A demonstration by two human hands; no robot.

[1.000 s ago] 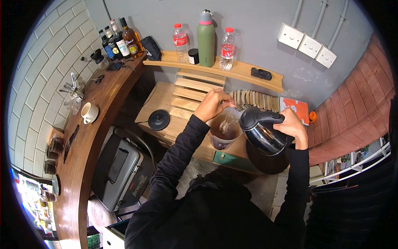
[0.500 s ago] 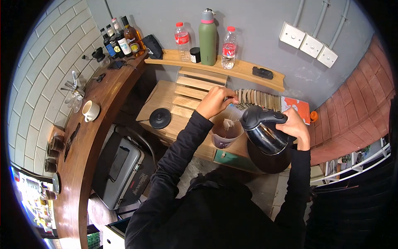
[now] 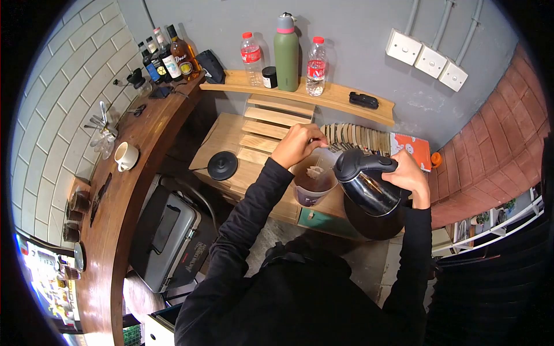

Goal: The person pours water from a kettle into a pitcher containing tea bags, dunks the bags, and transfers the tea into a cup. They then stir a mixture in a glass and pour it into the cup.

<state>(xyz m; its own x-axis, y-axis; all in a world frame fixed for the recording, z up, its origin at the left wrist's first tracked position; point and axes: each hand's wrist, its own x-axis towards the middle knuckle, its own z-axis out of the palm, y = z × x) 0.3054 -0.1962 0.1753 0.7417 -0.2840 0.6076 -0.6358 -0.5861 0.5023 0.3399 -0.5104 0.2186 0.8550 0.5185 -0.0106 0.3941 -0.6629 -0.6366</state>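
My right hand (image 3: 411, 177) is wrapped round the handle of a black and steel electric kettle (image 3: 372, 187). The kettle tilts left, its spout at the rim of a translucent plastic jug (image 3: 311, 197). Pale tea bags (image 3: 314, 172) sit inside the jug with brownish liquid around them. Above the jug's far left rim, my left hand (image 3: 297, 145) pinches what look like the thin tea bag strings, which are hard to make out. To the left, the round black kettle base (image 3: 223, 165) lies on the wooden table (image 3: 222, 135).
A narrow shelf (image 3: 340, 102) behind holds a green flask (image 3: 286, 55), water bottles (image 3: 315, 68) and a small black jar (image 3: 269, 76). Books (image 3: 358, 137) and an orange notebook (image 3: 411, 149) stand behind the kettle. A mug (image 3: 126, 155) sits on the curved counter (image 3: 147, 138) at left.
The tea bags in the jug hang lower and look flatter than before. Both hands and the tilted kettle keep nearly the same place, while the view shifts slightly.
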